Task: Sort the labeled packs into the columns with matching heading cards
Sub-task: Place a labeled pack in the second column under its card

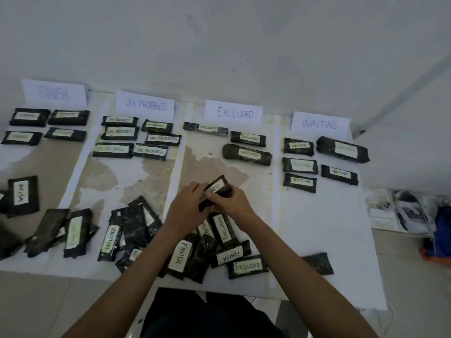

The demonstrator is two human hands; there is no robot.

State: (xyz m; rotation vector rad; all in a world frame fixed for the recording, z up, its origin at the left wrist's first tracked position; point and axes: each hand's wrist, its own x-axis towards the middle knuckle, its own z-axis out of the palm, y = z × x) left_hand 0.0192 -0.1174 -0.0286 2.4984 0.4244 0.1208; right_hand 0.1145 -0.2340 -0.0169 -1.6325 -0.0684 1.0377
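Note:
Both hands hold one dark pack [218, 187] whose white label ends in "RESS", lifted over the lower part of the EXCLUDED column. My left hand [188, 211] grips its near-left end and my right hand [231, 203] its near-right side. Four heading cards stand at the back: FINISH [55, 93], ON PROGRESS [145, 105], EXCLUDED [234, 112] and WAITING [320, 124]. Sorted packs lie under each card. A loose heap [214, 250] of packs marked FINISH and EXCLUDED lies under my wrists.
More unsorted packs lie near the front left, among them a WAITING pack [22, 195] and an EXCLUDED pack [109, 241]. One unlabeled-side pack [318, 263] rests at the front right. Papers and a blue object [443, 230] sit on the floor at right.

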